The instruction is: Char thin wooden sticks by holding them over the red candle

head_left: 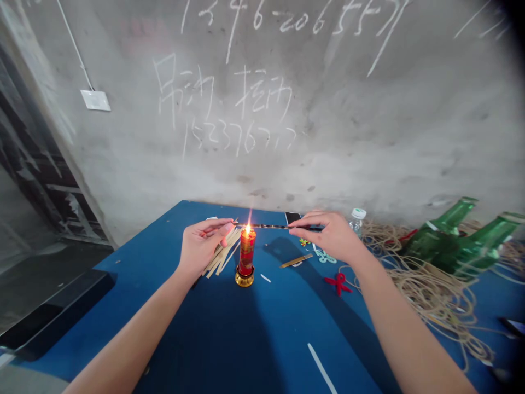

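Both my hands hold a thin, twisted dark cord (266,225) stretched level across a lit flame. My left hand (202,244) pinches one end between its fingertips, and my right hand (328,236) grips the other end. The flame of a red candle (247,253) in a gold holder touches the middle of the cord. Just behind my left hand lies a bundle of pale wooden strips (223,253), partly hidden by that hand. A black phone (292,218) lies at the far edge, behind the cord and next to my right hand.
The blue table (164,328) ends at a chalk-marked concrete wall (287,137). Right of the candle lie a red knot (337,283), a teal knot (324,254) and a flat tan strip (296,260). Tangled tan cord (430,290), green bottles (447,238) and a water bottle (357,220) sit further right.
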{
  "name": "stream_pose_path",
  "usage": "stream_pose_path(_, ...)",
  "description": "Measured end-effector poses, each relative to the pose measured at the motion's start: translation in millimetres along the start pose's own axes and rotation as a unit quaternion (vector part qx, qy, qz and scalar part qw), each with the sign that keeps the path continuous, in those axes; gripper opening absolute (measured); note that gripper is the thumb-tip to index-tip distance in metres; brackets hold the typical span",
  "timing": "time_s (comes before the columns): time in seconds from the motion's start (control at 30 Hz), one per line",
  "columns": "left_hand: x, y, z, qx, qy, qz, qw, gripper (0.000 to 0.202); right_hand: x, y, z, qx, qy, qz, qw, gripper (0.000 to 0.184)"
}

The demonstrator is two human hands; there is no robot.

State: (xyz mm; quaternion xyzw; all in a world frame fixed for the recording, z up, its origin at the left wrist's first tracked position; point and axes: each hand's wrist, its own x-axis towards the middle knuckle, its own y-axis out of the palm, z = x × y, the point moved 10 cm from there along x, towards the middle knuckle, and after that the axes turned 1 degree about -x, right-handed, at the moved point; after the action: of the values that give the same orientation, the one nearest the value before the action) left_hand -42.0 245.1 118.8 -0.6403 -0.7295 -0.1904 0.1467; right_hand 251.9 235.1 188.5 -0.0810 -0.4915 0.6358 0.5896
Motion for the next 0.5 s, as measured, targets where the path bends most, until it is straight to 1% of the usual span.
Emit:
stream_pose_path(0.1, -1.4, -0.3, 0.6, 0.030, 0.002, -0.002, 1.000, 0.023, -0.1, -5.1, -5.2, 0.007, 0.016, 0.006, 1.000, 0.014)
stream_pose_path(0.23, -2.2, -1.5, -0.8, 0.069, 0.018, -0.006, 0.997, 0.025, -0.4, -11.4, -11.2, -0.007, 0.030, 0.005, 1.000, 0.015)
stream_pose_path(0.37, -2.3, -1.8, -1.4, 0.092, 0.029, -0.003, 0.995, 0.026, -0.3, -11.6, -15.9, -0.018, 0.033, 0.008, 0.999, 0.016)
stream_pose_path(0.5, -3.3, -0.5, 2.0, 0.095, 0.012, 0.010, 0.995, 0.029, 0.1, -10.0, -17.0, -0.011, 0.031, 0.018, 0.999, 0.018)
